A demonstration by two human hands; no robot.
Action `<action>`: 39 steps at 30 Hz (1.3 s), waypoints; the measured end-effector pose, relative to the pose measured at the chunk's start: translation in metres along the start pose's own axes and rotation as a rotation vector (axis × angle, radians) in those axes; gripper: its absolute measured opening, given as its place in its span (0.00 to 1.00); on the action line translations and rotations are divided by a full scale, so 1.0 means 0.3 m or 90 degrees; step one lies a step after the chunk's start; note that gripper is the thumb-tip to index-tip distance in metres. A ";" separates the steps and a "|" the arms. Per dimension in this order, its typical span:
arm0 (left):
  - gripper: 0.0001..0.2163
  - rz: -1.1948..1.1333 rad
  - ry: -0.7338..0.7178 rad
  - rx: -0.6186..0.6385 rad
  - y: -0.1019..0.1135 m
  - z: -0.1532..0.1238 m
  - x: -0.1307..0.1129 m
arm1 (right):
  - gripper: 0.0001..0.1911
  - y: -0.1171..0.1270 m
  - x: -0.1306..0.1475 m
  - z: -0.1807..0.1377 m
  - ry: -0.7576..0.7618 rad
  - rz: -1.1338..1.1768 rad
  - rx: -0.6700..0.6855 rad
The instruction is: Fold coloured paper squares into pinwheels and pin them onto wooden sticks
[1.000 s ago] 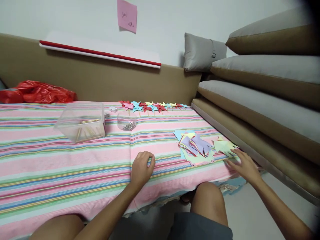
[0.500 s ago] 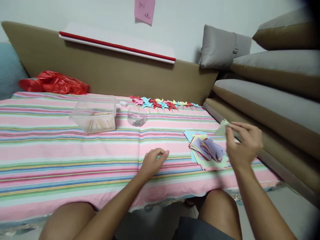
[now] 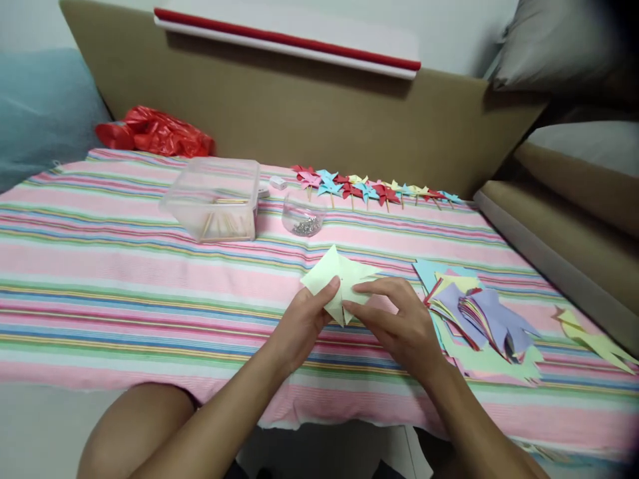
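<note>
Gripping the pale green paper (image 3: 349, 271) on its left half, the left hand (image 3: 301, 329) had its thumb on top and its other fingers mostly out of sight beneath. The paper was over the middle of the striped cloth (image 3: 150, 286), well apart from its far edge. The right hand (image 3: 409, 322) had two fingers slightly spread and touching the paper's right half; its thumb was hidden, so I could not tell whether it pinched.

From the right fingers the paper lay to the left, and neither hand was nearer, since both touched it. No long axis stood out: points reached toward the cloth's far, near, left and right edges, and a slit opened at the near point, by the right fingertips.

Toward the far edge, a clear box (image 3: 197, 183) held thin sticks (image 3: 225, 223). Just right of it, a round clear dish (image 3: 289, 216) held tiny metal pieces (image 3: 308, 227). Pinwheels (image 3: 367, 191) lined the far edge. Toward the right edge lay a pile of coloured paper (image 3: 516, 326), and beyond it a yellow cut piece (image 3: 594, 340).
</note>
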State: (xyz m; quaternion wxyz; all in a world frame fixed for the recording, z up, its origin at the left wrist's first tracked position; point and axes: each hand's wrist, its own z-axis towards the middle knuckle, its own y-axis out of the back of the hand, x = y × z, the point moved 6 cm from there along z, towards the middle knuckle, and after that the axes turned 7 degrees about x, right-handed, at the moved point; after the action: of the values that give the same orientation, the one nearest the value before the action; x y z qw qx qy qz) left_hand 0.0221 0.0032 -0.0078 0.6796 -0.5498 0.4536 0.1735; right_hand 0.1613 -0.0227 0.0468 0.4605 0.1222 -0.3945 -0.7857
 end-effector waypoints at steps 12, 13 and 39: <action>0.16 0.152 -0.053 -0.064 0.020 -0.012 0.016 | 0.09 0.013 -0.032 0.002 -0.092 0.107 0.078; 0.16 0.166 -0.049 -0.065 0.014 -0.016 0.013 | 0.09 0.012 -0.033 0.001 -0.100 0.127 0.080; 0.12 0.170 -0.069 -0.076 -0.014 -0.036 -0.009 | 0.03 -0.023 -0.058 -0.035 -0.403 0.209 -0.066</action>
State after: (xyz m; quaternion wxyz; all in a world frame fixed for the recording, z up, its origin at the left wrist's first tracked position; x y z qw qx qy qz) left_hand 0.0191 -0.0074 -0.0029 0.6398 -0.5142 0.4742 0.3183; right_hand 0.1722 -0.0120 0.0317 0.4415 -0.2157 -0.4912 -0.7192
